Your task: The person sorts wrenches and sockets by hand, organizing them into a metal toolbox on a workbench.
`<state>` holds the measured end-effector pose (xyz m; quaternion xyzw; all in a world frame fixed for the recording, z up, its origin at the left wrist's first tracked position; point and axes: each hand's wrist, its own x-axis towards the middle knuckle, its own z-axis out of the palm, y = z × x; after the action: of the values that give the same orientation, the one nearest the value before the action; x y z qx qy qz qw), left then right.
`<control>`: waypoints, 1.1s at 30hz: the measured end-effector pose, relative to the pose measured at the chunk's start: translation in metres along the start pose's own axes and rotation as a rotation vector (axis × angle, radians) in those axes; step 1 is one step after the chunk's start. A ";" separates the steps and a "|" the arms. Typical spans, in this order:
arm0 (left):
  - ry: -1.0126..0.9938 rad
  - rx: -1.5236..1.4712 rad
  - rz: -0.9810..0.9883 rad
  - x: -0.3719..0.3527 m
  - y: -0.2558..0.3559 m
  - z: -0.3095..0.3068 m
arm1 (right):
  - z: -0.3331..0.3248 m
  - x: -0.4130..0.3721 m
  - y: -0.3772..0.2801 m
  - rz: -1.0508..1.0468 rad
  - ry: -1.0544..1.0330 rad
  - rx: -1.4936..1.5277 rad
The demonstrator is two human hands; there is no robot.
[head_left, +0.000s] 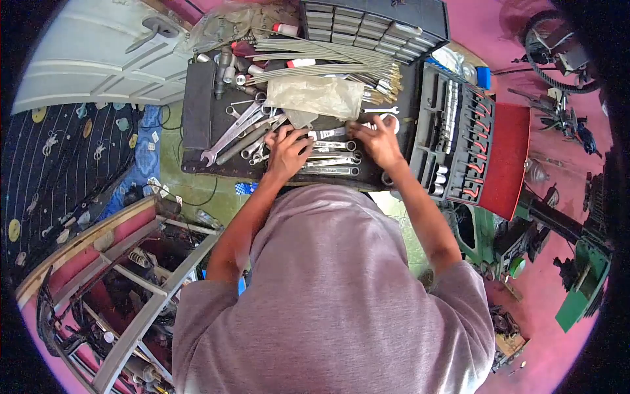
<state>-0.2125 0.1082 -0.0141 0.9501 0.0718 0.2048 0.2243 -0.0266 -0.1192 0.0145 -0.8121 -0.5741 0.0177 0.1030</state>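
My left hand (287, 152) lies over a group of wrenches, fingers bent and a little apart, with no thing clearly held in it. My right hand (380, 143) has its fingers drawn together near the end of a pale, flat piece with dark markings (326, 133); what they pinch is too small to make out. Between and below the hands, several combination wrenches (331, 161) lie side by side. A large wrench (233, 133) slants to the left of my left hand. A small open-end wrench (380, 110) lies beyond my right hand.
A crumpled plastic bag (315, 96) and a bundle of thin rods (321, 47) lie farther back. Behind them stands a drawer cabinet (374, 26). An open red tool case (505, 157) with sockets is on the right. A metal frame (144, 315) stands at lower left.
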 end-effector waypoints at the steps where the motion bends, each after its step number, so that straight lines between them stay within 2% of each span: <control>1: 0.000 0.002 -0.003 -0.001 0.000 0.000 | -0.002 -0.005 0.005 0.018 0.006 -0.022; 5: 0.006 0.004 -0.003 0.001 0.001 -0.001 | -0.002 0.003 -0.003 0.044 0.004 -0.022; 6: 0.007 0.009 0.001 0.001 0.002 -0.001 | 0.004 0.010 -0.011 0.008 0.099 -0.008; 8: 0.009 0.011 -0.001 0.001 0.002 0.000 | 0.016 0.028 -0.034 -0.058 0.101 0.092; 9: 0.007 0.011 -0.001 0.001 0.001 0.000 | 0.021 0.036 -0.045 -0.087 0.031 0.053; 10: 0.006 0.014 -0.001 0.001 0.001 -0.001 | 0.026 0.042 -0.056 -0.124 0.086 0.057; 12: -0.002 0.026 -0.013 0.001 0.002 -0.002 | 0.025 0.041 -0.056 -0.073 0.009 -0.013; 15: 0.016 0.015 -0.016 0.003 0.005 -0.003 | 0.020 0.024 -0.037 -0.086 0.046 0.028; 18: 0.009 0.015 -0.017 0.004 0.005 -0.004 | 0.001 0.005 -0.011 -0.018 -0.031 -0.088; 20: 0.031 -0.010 -0.003 0.003 0.003 -0.002 | -0.004 -0.005 0.005 -0.026 0.067 -0.160; 24: 0.016 0.017 -0.006 0.004 0.004 -0.003 | -0.010 -0.025 0.025 0.180 0.060 -0.012; 25: 0.010 0.030 -0.006 0.004 0.004 -0.003 | -0.007 -0.031 0.036 0.146 0.172 -0.058; 26: 0.012 0.031 -0.005 0.004 0.003 -0.003 | -0.004 -0.041 0.041 0.180 0.144 -0.045; 28: 0.009 0.003 -0.010 0.003 0.003 -0.003 | -0.012 -0.038 0.037 0.195 0.095 -0.080; 30: 0.018 0.012 0.002 0.004 0.003 -0.002 | -0.015 -0.026 0.021 0.241 0.134 -0.002; 31: 0.026 0.029 0.011 0.004 0.003 -0.002 | -0.021 -0.013 0.009 0.204 0.204 0.080; 33: 0.017 0.031 0.006 0.004 0.003 -0.003 | -0.017 0.008 -0.024 0.145 0.171 0.063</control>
<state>-0.2106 0.1074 -0.0085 0.9519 0.0738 0.2122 0.2082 -0.0435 -0.1070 0.0360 -0.8463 -0.5022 -0.0263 0.1758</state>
